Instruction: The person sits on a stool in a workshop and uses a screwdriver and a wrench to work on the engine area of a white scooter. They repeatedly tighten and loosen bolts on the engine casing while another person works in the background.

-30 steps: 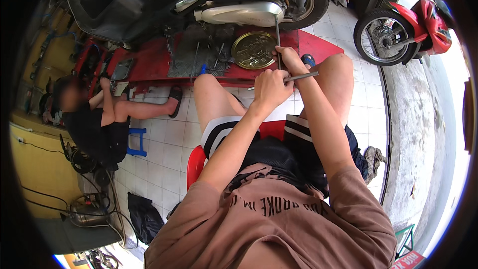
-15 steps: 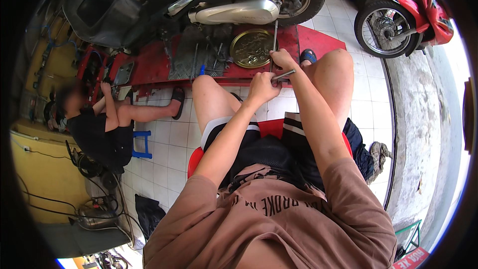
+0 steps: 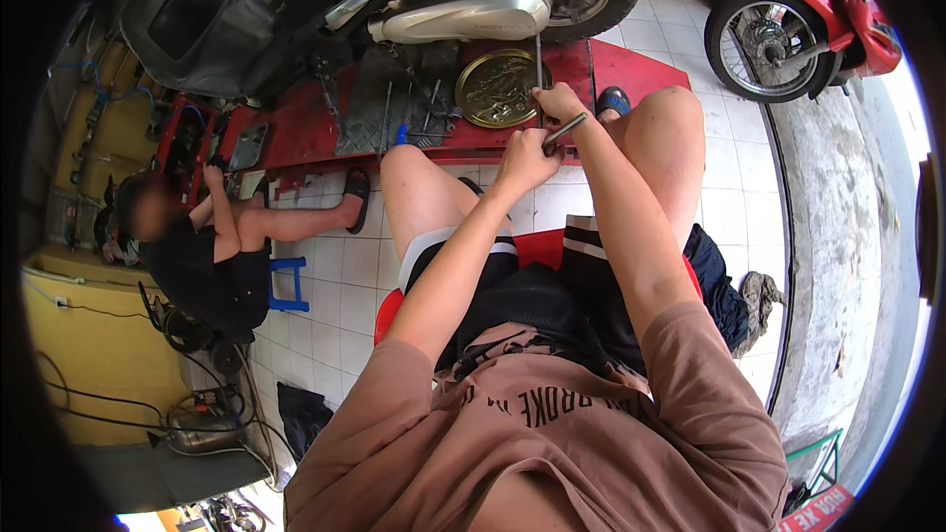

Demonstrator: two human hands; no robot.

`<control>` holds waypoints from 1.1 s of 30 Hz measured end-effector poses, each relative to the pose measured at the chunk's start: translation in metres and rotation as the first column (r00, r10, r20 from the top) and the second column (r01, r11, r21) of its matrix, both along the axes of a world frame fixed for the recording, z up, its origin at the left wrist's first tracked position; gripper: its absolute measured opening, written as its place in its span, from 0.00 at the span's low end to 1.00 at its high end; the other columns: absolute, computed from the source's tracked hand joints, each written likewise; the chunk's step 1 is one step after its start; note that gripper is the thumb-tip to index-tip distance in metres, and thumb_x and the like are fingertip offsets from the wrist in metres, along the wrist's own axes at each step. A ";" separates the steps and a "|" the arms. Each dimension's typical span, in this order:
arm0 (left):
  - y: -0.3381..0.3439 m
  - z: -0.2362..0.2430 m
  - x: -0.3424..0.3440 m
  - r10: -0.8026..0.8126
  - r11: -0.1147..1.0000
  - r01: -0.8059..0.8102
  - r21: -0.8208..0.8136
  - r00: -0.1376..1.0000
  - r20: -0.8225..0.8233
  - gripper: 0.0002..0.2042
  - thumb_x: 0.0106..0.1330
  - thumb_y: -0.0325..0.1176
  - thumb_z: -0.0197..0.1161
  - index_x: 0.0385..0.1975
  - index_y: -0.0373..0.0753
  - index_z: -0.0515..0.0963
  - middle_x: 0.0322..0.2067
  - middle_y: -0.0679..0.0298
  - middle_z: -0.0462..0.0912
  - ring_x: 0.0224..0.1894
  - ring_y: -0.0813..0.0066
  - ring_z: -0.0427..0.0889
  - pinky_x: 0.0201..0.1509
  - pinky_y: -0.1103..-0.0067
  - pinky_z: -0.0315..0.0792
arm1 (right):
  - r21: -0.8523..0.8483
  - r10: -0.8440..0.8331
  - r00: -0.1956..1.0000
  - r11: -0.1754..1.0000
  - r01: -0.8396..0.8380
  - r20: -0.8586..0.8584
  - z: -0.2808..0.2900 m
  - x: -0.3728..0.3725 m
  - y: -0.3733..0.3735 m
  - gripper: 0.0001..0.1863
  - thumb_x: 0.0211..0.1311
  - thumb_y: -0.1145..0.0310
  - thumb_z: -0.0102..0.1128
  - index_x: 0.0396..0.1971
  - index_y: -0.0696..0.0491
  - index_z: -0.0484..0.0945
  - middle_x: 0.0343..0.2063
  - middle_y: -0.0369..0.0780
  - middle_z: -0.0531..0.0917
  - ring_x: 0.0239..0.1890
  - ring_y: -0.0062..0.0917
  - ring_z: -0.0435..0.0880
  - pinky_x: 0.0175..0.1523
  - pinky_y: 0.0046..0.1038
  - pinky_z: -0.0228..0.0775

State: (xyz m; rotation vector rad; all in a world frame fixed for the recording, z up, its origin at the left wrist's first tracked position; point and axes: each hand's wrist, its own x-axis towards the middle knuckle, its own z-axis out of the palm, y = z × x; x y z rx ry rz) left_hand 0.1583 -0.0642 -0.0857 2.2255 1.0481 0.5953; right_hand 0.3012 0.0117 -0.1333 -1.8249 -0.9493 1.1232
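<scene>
A T-handle wrench (image 3: 539,64) runs from the silver engine cover (image 3: 463,20) of a scooter back toward my lap. My left hand (image 3: 528,162) is closed around its crossbar, one end of which sticks out to the right. Farther along, my right hand (image 3: 559,104) wraps the long shaft just in front of the left. The wrench's far tip meets the lower rear edge of the cover, too small to make out. Left of the shaft lies a round gold tray (image 3: 496,124) holding small metal parts, probably bolts.
A red lift platform (image 3: 631,69) carries the scooter, with several hand tools (image 3: 432,106) and a blue-handled one (image 3: 402,134) on it. At left another person (image 3: 202,256) sits on a blue stool (image 3: 288,284). A red motorbike (image 3: 857,25) stands at far right.
The crossbar's protruding end has swung upward, away from me, and my left hand has turned with it. My right hand stays around the shaft. The whole view has shifted slightly.
</scene>
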 end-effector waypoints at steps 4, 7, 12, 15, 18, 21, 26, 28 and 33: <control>-0.008 0.013 0.003 0.039 0.999 -0.038 -0.031 0.999 0.033 0.11 0.55 0.35 0.61 0.22 0.31 0.78 0.19 0.46 0.77 0.29 0.46 0.79 0.33 0.63 0.71 | -0.021 0.012 0.999 1.000 -0.011 0.045 0.010 -0.001 -0.005 0.21 0.59 0.56 0.59 0.26 0.63 0.82 0.19 0.46 0.82 0.21 0.32 0.84 0.28 0.32 0.75; -0.006 0.008 0.007 0.054 0.996 -0.046 -0.078 0.993 0.102 0.12 0.59 0.36 0.58 0.24 0.32 0.79 0.18 0.47 0.77 0.26 0.49 0.80 0.32 0.65 0.71 | 0.015 0.020 0.992 1.000 -0.022 0.125 -0.003 0.005 0.004 0.22 0.56 0.54 0.61 0.27 0.62 0.83 0.21 0.47 0.83 0.23 0.32 0.85 0.33 0.32 0.77; 0.015 -0.004 0.008 0.143 0.989 -0.130 -0.072 0.964 0.222 0.16 0.60 0.39 0.57 0.21 0.30 0.77 0.14 0.48 0.73 0.17 0.58 0.76 0.26 0.67 0.67 | 0.028 0.021 0.962 0.999 -0.030 0.273 -0.006 0.005 0.010 0.23 0.52 0.54 0.61 0.27 0.63 0.82 0.24 0.50 0.83 0.28 0.35 0.86 0.39 0.33 0.77; 0.013 0.003 0.003 0.166 0.986 -0.158 -0.057 0.967 0.191 0.16 0.61 0.39 0.58 0.21 0.30 0.77 0.10 0.59 0.69 0.17 0.79 0.66 0.24 0.72 0.63 | -0.051 0.048 0.993 0.998 -0.043 0.104 0.009 0.003 -0.001 0.21 0.50 0.58 0.58 0.28 0.65 0.82 0.29 0.54 0.83 0.33 0.39 0.85 0.43 0.34 0.76; 0.011 0.003 0.002 0.161 0.987 -0.157 -0.040 0.974 0.159 0.16 0.59 0.39 0.59 0.19 0.30 0.76 0.11 0.56 0.70 0.16 0.72 0.69 0.24 0.70 0.64 | -0.077 0.099 0.987 0.993 -0.090 0.125 0.022 0.003 -0.008 0.20 0.47 0.61 0.55 0.30 0.66 0.81 0.32 0.57 0.82 0.40 0.41 0.84 0.47 0.35 0.75; 0.004 0.004 0.006 0.146 0.989 -0.141 -0.051 0.982 0.123 0.15 0.58 0.39 0.58 0.18 0.32 0.77 0.13 0.49 0.73 0.17 0.56 0.76 0.25 0.66 0.67 | -0.019 0.019 0.987 1.000 -0.016 0.157 0.010 0.003 0.003 0.21 0.45 0.63 0.53 0.31 0.66 0.81 0.32 0.58 0.81 0.42 0.42 0.83 0.49 0.35 0.74; -0.003 0.007 0.008 0.145 0.988 -0.142 -0.063 0.988 0.051 0.14 0.57 0.38 0.59 0.19 0.33 0.78 0.15 0.48 0.75 0.21 0.50 0.77 0.27 0.65 0.68 | -0.015 0.028 0.993 1.000 -0.027 0.116 0.000 0.004 0.002 0.22 0.44 0.62 0.53 0.32 0.67 0.80 0.33 0.59 0.81 0.44 0.44 0.82 0.51 0.35 0.72; -0.004 0.011 0.006 0.150 0.987 -0.146 -0.072 0.987 0.052 0.14 0.57 0.38 0.59 0.19 0.33 0.78 0.15 0.48 0.75 0.21 0.49 0.77 0.27 0.65 0.68 | -0.014 0.034 0.991 0.999 -0.032 0.129 0.003 0.003 0.004 0.23 0.44 0.62 0.53 0.32 0.67 0.80 0.33 0.59 0.81 0.44 0.44 0.82 0.51 0.35 0.72; -0.001 0.007 0.001 0.143 0.990 -0.141 -0.023 0.986 0.092 0.13 0.56 0.37 0.60 0.18 0.33 0.78 0.13 0.49 0.73 0.18 0.51 0.76 0.26 0.65 0.67 | -0.040 0.043 0.995 0.998 -0.040 0.092 0.021 -0.002 -0.005 0.23 0.46 0.60 0.54 0.31 0.67 0.80 0.33 0.58 0.81 0.42 0.43 0.83 0.49 0.35 0.73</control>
